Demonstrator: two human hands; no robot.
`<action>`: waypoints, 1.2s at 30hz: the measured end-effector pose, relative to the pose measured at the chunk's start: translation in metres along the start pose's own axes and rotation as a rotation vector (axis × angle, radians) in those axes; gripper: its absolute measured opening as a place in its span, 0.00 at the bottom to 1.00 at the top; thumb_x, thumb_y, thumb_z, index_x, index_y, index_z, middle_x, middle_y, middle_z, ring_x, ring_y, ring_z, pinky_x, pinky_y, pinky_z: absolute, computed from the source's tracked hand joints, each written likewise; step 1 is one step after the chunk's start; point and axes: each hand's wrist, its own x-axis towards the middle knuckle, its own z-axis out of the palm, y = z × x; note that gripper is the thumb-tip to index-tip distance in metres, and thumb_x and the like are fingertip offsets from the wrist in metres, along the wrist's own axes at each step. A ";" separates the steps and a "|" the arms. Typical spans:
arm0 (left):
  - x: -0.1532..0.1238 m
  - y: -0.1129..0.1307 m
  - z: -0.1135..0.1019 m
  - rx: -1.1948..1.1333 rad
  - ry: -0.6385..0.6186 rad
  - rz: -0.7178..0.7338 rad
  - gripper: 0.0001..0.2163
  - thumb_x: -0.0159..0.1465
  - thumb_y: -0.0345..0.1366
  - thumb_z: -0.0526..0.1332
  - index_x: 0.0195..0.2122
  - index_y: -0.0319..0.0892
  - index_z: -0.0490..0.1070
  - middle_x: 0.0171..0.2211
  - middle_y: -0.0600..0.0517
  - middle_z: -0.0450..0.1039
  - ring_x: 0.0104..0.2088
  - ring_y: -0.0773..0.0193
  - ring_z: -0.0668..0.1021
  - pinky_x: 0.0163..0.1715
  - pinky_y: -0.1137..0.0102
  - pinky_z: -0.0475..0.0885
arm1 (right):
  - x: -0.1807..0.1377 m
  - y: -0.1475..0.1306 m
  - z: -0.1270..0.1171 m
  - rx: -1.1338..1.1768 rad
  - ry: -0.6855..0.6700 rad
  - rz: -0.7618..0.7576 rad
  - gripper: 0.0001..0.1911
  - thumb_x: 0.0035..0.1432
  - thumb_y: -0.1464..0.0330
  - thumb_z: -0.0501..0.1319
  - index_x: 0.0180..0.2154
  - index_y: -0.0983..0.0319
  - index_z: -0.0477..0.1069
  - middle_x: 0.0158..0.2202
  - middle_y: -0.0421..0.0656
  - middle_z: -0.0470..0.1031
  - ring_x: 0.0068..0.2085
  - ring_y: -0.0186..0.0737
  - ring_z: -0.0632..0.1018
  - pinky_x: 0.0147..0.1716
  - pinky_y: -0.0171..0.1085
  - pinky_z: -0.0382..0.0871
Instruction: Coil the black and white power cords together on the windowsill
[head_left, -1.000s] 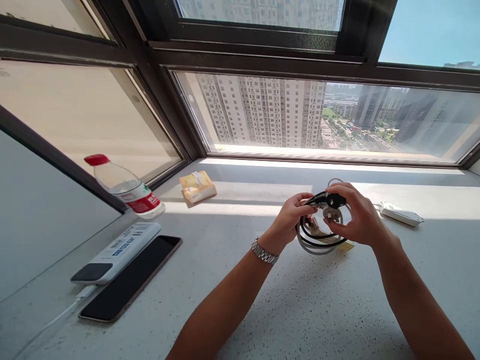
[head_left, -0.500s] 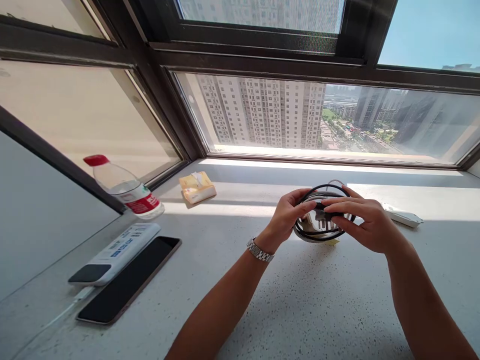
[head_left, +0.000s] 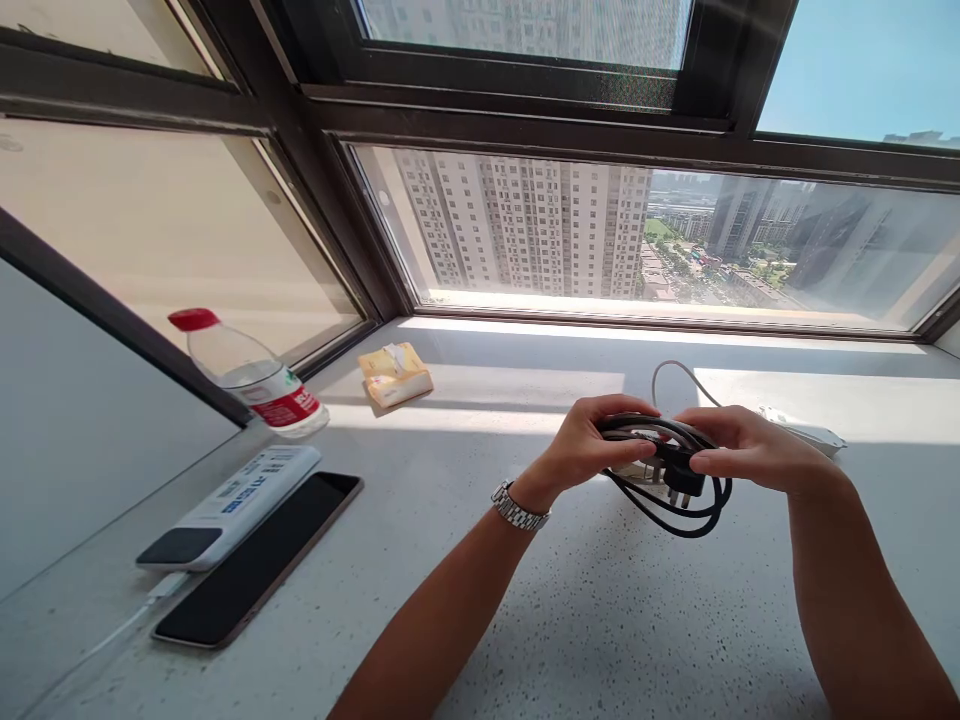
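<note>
Both of my hands hold a coiled black power cable [head_left: 679,510] just above the speckled white sill [head_left: 600,620]. My left hand [head_left: 592,440], with a metal watch on its wrist, grips the coil's left side. My right hand [head_left: 742,450] pinches the black plug [head_left: 679,475], whose metal pins point down. Loops of the cable hang below both hands. A thin grey cord [head_left: 671,375] curves up behind them.
A white power strip [head_left: 806,432] lies behind my right hand. At the left are a red-capped water bottle [head_left: 251,375], a yellow tissue pack [head_left: 395,373], a white power bank [head_left: 232,503] and a dark phone [head_left: 262,560]. Window frames border the sill at the back and left.
The coil has turned from upright to nearly flat between my hands and dropped slightly. My right hand shifted right with the plug, whose pins now point down.
</note>
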 end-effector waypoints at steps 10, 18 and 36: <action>0.003 -0.008 0.007 0.312 0.228 0.082 0.07 0.53 0.35 0.68 0.32 0.39 0.76 0.28 0.52 0.77 0.28 0.67 0.76 0.29 0.74 0.72 | 0.008 -0.001 0.014 -0.407 0.258 0.019 0.11 0.52 0.64 0.63 0.37 0.61 0.75 0.30 0.41 0.74 0.31 0.38 0.73 0.30 0.35 0.64; 0.005 -0.020 0.005 0.258 0.589 0.069 0.07 0.52 0.36 0.66 0.26 0.41 0.70 0.20 0.58 0.68 0.21 0.71 0.68 0.21 0.76 0.64 | 0.016 -0.010 0.039 -0.449 0.362 0.025 0.16 0.60 0.55 0.60 0.43 0.59 0.72 0.25 0.37 0.72 0.25 0.35 0.70 0.25 0.33 0.59; 0.006 -0.015 0.001 -0.189 0.374 -0.166 0.17 0.46 0.33 0.72 0.38 0.39 0.77 0.25 0.54 0.76 0.27 0.68 0.76 0.29 0.73 0.71 | 0.011 -0.011 0.039 -0.521 0.476 0.067 0.22 0.69 0.59 0.45 0.45 0.58 0.75 0.30 0.43 0.79 0.25 0.39 0.74 0.25 0.36 0.58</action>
